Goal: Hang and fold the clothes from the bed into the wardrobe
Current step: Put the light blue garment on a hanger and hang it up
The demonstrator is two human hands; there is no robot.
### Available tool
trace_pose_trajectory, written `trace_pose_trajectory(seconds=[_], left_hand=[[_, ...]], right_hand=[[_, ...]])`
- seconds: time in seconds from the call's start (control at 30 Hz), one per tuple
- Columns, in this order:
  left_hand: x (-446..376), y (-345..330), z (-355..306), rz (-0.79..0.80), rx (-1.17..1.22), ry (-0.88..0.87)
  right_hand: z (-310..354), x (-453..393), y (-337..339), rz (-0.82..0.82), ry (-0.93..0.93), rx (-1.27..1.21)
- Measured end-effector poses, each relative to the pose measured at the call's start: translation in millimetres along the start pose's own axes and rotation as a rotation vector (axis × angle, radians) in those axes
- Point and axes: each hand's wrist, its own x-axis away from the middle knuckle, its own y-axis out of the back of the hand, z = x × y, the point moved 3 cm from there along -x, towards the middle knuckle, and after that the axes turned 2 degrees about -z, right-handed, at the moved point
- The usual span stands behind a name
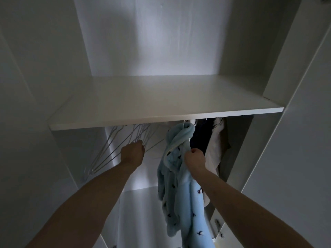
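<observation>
I look into a white wardrobe. A light blue fleece garment [180,185] with small dark prints hangs from under the shelf [161,108], its hood bunched at the top. My right hand [195,157] grips its fabric near the collar. My left hand [133,152] reaches up among several empty white wire hangers [114,149] hanging to the left, its fingers curled round one of them. The rail itself is hidden behind the shelf's front edge.
To the right of the blue garment hang a dark garment [200,138] and a pale beige one [215,151]. The wardrobe's right side panel [265,149] and an open door with a metal hinge [219,230] stand at right.
</observation>
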Motion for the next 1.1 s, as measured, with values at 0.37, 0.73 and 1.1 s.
trace_pose_trajectory(seconds=[0.37,0.73,1.1], left_hand=[[4,-5,18,-0.047,0.038,0.057],[0,-7,22,0.019,0.274,0.16],[6,7,3,-0.036,0.26,0.136]], right_hand=[[22,-58,-15,-0.072,0.038,0.028],[25,-103,-26,-0.025,-0.032,0.225],[0,-110,-21,0.091,0.132,0.546]])
